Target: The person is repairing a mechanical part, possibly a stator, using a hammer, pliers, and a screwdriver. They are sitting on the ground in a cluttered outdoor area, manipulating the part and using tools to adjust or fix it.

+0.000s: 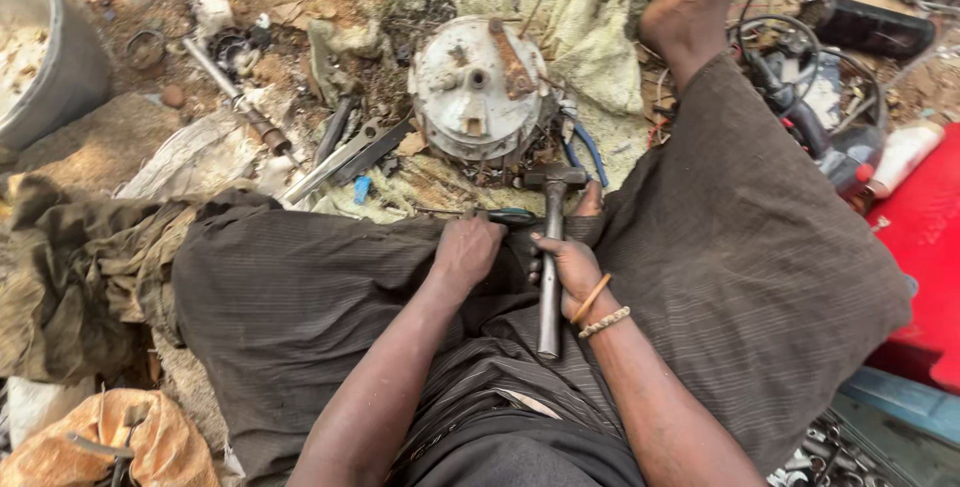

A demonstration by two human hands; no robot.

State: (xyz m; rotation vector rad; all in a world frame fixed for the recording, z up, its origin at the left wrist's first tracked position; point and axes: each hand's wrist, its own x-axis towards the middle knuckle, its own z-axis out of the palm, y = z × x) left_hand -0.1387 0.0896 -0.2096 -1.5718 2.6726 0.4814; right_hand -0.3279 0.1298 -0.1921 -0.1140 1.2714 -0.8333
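- I see my right hand (572, 269) wrapped tight around the long grey steel shaft of a hammer (551, 247); its dark head sits just in front of my knees and its butt end points back toward my lap.
- My left hand (466, 250) is curled into a fist, knuckles up, pressing down on something small between my legs. I cannot tell what it grips.
- A dark flat metal piece with a blue-green tint (512, 215) pokes out from under that fist, lying between the two hands and just beside the hammer shaft.
- Right ahead of the hammer head stands a round, grimy white metal drum housing (478, 90) with a rusty brown strap across its face.
- It rests on a dirty pale cloth (590, 22) spread over the ground.
- Left of it lie flat steel bars (345, 159) and a rusted rod (236, 97) on the dirt.
- Blue-handled pliers (588, 152) lie just right of the housing.
- My bare foot (690, 12) stretches out at upper right, near tangled black cables.
- A red plastic case (925, 247) sits at the far right edge.
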